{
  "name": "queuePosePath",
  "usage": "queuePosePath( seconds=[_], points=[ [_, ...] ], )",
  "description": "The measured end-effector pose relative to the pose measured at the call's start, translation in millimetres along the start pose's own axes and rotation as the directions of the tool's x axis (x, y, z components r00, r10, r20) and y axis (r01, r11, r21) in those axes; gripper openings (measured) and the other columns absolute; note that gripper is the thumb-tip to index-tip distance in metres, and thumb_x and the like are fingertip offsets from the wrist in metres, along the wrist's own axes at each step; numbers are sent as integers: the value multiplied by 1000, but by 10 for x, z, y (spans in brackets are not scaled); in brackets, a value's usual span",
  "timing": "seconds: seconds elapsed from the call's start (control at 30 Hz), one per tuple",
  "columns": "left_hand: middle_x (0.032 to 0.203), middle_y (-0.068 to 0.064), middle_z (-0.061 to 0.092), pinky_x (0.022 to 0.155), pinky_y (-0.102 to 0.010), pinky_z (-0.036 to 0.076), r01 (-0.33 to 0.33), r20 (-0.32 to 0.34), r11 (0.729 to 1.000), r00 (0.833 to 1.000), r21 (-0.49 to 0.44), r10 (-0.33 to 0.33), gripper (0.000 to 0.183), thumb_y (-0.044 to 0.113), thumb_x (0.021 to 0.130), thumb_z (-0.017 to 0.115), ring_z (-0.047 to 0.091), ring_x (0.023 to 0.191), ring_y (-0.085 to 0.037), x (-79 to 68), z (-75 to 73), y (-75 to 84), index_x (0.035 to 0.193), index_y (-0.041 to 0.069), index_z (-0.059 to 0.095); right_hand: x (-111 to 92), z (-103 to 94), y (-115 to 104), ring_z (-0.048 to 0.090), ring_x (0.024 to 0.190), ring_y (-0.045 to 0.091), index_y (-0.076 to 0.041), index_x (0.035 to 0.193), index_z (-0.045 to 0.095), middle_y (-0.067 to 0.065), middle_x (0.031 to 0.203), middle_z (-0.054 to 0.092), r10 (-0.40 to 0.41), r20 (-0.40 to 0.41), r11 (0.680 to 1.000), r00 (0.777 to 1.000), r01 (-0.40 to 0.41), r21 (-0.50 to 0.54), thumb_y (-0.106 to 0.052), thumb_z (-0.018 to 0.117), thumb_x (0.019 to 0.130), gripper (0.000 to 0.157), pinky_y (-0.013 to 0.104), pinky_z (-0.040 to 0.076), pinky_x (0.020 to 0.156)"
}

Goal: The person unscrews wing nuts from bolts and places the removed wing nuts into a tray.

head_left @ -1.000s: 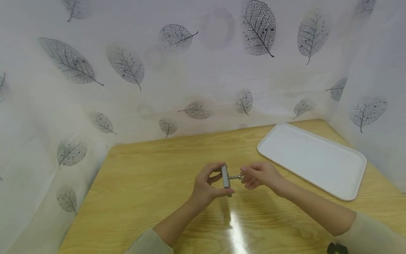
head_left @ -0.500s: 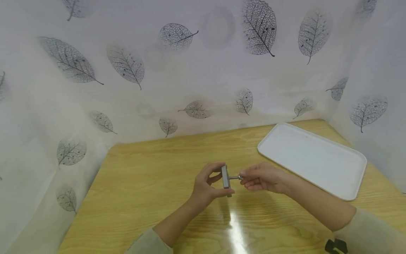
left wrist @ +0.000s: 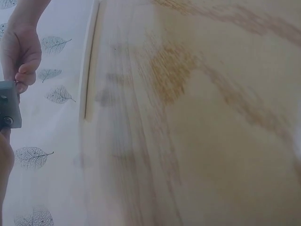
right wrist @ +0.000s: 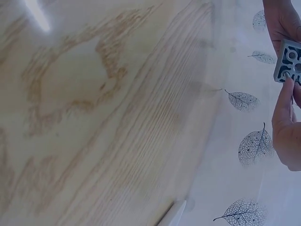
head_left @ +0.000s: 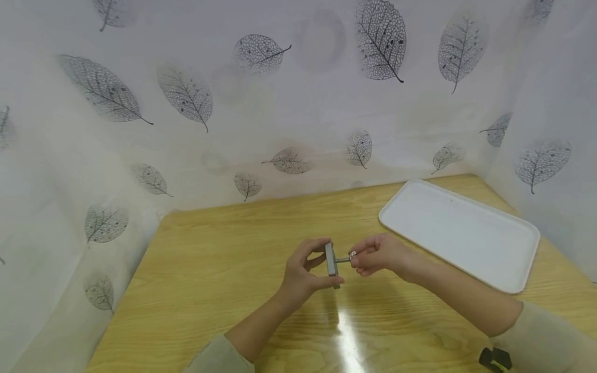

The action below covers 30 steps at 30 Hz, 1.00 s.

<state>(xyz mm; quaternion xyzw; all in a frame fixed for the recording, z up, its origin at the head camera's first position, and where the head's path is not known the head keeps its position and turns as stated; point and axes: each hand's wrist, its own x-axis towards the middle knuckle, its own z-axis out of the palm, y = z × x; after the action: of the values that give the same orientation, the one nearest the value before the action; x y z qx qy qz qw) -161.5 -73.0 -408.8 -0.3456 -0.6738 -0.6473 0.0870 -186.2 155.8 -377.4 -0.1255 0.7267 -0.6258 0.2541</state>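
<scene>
In the head view my left hand [head_left: 300,272] holds a small grey square plate [head_left: 330,259] on edge above the table, thumb at its lower edge and fingers at its upper edge. A thin metal bolt [head_left: 342,259] sticks out of the plate to the right. My right hand [head_left: 384,256] pinches the bolt's shiny head end. The right wrist view shows the plate's ribbed face [right wrist: 288,61] with round holes and dark recesses, my right fingertips close against its lower corner. At the left wrist view's edge, part of the plate [left wrist: 9,106] shows between both hands.
A white rectangular tray [head_left: 459,233] lies at the back right of the wood-grain table [head_left: 224,259], beyond my right forearm. Pale cloth walls [head_left: 298,103] with a leaf print stand behind the table and on both sides.
My right fingers have shifted their grip around the bolt's head, and the wrist has turned slightly. My left hand and the plate stay nearly in place.
</scene>
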Motion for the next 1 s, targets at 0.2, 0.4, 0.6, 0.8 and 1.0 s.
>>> queuePosePath(
  seconds=[0.2, 0.4, 0.6, 0.8, 1.0],
  points=[
    [119, -28, 49, 100, -32, 51, 23, 1, 1000, 1000, -2, -23, 72, -9, 64, 82, 52, 110, -18, 3, -7, 3, 127, 0, 49, -35, 59, -5, 69, 75, 24, 12, 106, 61, 19, 88, 70, -137, -71, 982, 988, 126, -142, -10, 72, 83, 34, 42, 63, 72],
    [119, -23, 50, 99, -33, 51, 7, 5, 1000, 1000, 2, -7, 72, -8, 64, 82, 52, 110, -16, -3, -6, 15, 127, 0, 49, -69, 86, 81, 67, 73, 11, 2, 100, 67, 8, 86, 72, -444, -38, 815, 895, 385, -434, -10, 71, 84, 21, 24, 62, 65],
    [119, -26, 49, 99, -34, 52, -34, 15, 999, 999, 2, 34, 70, -6, 66, 81, 52, 110, -17, 6, -8, 22, 127, -1, 48, 20, 55, 190, 67, 69, 9, -3, 91, 71, 4, 82, 72, -851, 191, 242, 489, 687, -685, -25, 62, 91, 24, 11, 57, 62],
    [118, -24, 50, 98, -36, 53, -56, 22, 998, 998, 6, 56, 71, -4, 65, 82, 53, 109, -19, 7, -2, 7, 127, -3, 48, 95, 29, 209, 66, 67, 11, -5, 87, 70, 1, 78, 71, -912, 360, -147, 196, 663, -734, -25, 50, 99, 31, 14, 58, 60],
    [118, -26, 50, 98, -36, 52, -52, 21, 999, 998, -6, 52, 73, -9, 63, 82, 52, 109, -18, 11, 11, 22, 128, -5, 48, 126, 17, 200, 67, 67, 15, -1, 86, 70, 5, 79, 71, -893, 449, -337, 40, 603, -723, -12, 50, 99, 26, 21, 60, 59]
  ],
)
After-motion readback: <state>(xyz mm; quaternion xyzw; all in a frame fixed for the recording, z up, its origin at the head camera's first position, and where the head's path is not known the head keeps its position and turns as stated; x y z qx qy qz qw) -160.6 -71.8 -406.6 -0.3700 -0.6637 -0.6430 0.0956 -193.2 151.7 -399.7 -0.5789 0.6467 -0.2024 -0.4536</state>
